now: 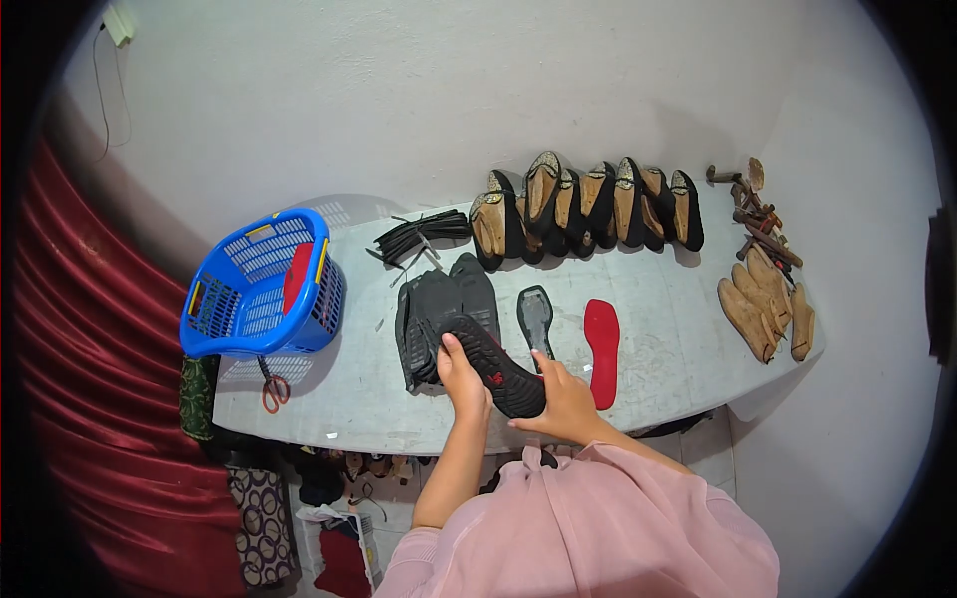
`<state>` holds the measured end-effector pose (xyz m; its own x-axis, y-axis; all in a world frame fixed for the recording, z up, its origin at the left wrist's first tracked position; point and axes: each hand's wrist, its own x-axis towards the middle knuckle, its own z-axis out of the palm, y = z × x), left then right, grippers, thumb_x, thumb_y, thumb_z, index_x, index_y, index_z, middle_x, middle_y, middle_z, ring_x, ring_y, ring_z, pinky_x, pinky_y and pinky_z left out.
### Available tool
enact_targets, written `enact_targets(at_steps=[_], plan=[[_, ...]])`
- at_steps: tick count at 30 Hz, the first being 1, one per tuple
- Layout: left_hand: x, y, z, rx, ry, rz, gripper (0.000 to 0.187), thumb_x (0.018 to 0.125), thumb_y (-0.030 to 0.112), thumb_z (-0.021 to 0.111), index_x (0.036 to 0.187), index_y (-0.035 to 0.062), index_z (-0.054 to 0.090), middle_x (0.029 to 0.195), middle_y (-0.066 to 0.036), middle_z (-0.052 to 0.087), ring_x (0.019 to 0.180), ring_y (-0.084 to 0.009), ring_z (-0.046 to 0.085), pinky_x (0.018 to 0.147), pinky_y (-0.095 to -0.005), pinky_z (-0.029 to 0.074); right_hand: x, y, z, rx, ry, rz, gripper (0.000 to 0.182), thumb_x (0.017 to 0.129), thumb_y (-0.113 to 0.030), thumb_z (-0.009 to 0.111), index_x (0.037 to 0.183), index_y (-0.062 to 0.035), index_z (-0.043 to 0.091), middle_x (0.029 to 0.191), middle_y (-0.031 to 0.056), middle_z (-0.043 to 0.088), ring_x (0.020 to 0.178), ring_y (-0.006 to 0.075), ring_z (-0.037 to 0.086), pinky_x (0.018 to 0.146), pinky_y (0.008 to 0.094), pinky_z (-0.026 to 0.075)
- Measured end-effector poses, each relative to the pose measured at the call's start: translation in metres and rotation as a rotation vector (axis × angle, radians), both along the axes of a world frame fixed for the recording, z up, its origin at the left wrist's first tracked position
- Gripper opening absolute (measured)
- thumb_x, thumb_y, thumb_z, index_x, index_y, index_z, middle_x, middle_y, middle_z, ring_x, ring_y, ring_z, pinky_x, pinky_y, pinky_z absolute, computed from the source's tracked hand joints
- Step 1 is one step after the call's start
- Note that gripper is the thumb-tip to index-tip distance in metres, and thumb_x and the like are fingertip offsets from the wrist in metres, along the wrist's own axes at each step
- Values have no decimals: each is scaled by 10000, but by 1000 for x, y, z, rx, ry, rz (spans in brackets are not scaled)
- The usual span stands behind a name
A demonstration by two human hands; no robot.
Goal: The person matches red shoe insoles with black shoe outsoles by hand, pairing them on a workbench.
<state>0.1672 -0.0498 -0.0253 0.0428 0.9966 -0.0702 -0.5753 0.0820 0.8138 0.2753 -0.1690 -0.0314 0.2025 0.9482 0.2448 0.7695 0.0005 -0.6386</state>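
Observation:
A black ridged shoe sole [495, 371] with a small red mark is tilted above the table's front edge, its tread facing up. My left hand [465, 381] grips its left side, thumb on the tread. At its lower right end my right hand [563, 402] holds the sole too. Behind it a stack of black soles [424, 317] lies on the table [379, 421]. A dark insole-shaped piece [535, 311] lies just beyond my right hand, partly covered by it. To the right of that lies a red insole [602, 349].
Black shoes with patterned fronts [626, 204] line the back. Black strips [424, 234] lie left of them. A blue basket [261, 294] holds something red, with scissors [273, 389] beside it. Wooden shoe lasts [753, 309] and tools [763, 224] lie at the right.

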Motion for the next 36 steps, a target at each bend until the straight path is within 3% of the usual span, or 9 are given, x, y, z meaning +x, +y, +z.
enact_targets(at_steps=[10, 13, 16, 19, 25, 28, 29, 32, 36], plan=[[-7, -11, 8, 57, 38, 91, 418, 962, 412, 437, 1059, 6, 471, 933, -78, 587, 805, -151, 591, 730, -275, 498, 3, 8, -7, 14, 95, 69, 638, 608, -383, 783, 1089, -43, 536, 915, 132, 587, 877, 300, 599, 711, 383, 485], [-7, -19, -4, 133, 169, 99, 459, 958, 440, 429, 1071, -4, 458, 959, -80, 574, 833, -148, 577, 752, -276, 481, 5, 32, 7, 162, 354, 198, 500, 715, -352, 723, 1062, -34, 553, 942, 137, 596, 884, 292, 591, 746, 359, 472], [2, -41, 0, 247, 364, 47, 486, 957, 471, 409, 1058, -2, 453, 980, -78, 548, 900, -152, 535, 799, -278, 438, -9, 52, 42, 306, 554, 73, 229, 896, -226, 530, 1020, -41, 578, 938, 149, 602, 862, 301, 593, 746, 363, 469], [10, -55, -4, 265, 291, -41, 446, 960, 453, 422, 1083, 26, 464, 1026, -65, 552, 956, -133, 517, 856, -266, 404, -14, 62, 44, 448, 328, 44, 206, 926, -197, 467, 960, -24, 574, 873, 164, 604, 764, 341, 601, 652, 390, 482], [-4, -44, -1, 369, 584, -79, 344, 961, 358, 476, 888, 25, 523, 835, -30, 580, 782, -100, 513, 668, -276, 413, -17, 68, 13, 556, 172, -60, 230, 932, -190, 439, 834, -14, 550, 736, 150, 579, 593, 359, 567, 512, 422, 451], [-23, -26, 15, 482, 810, -187, 318, 906, 298, 573, 773, 10, 542, 649, -102, 546, 625, -180, 549, 583, -334, 426, -17, 65, 6, 522, 106, 3, 229, 929, -184, 442, 810, -22, 550, 718, 147, 568, 584, 353, 562, 516, 431, 446], [-23, -27, 22, 641, 978, -84, 321, 889, 278, 588, 730, 1, 552, 613, -166, 540, 556, -307, 562, 526, -372, 418, -15, 65, 7, 515, 110, -4, 230, 928, -187, 444, 805, -24, 549, 716, 148, 567, 585, 352, 563, 513, 431, 445], [-26, -23, 15, 677, 1097, -118, 326, 890, 281, 582, 739, -8, 568, 640, -202, 558, 594, -388, 558, 518, -399, 418, -15, 65, 9, 484, 140, -16, 240, 927, -203, 451, 793, -32, 552, 699, 150, 564, 580, 350, 563, 502, 428, 439], [-27, -24, 2, 673, 948, 78, 347, 898, 278, 572, 715, -16, 560, 607, -188, 541, 551, -358, 550, 503, -393, 406, -26, 59, 26, 420, 159, -82, 276, 930, -250, 462, 761, -51, 552, 625, 137, 551, 543, 350, 552, 472, 421, 421]])
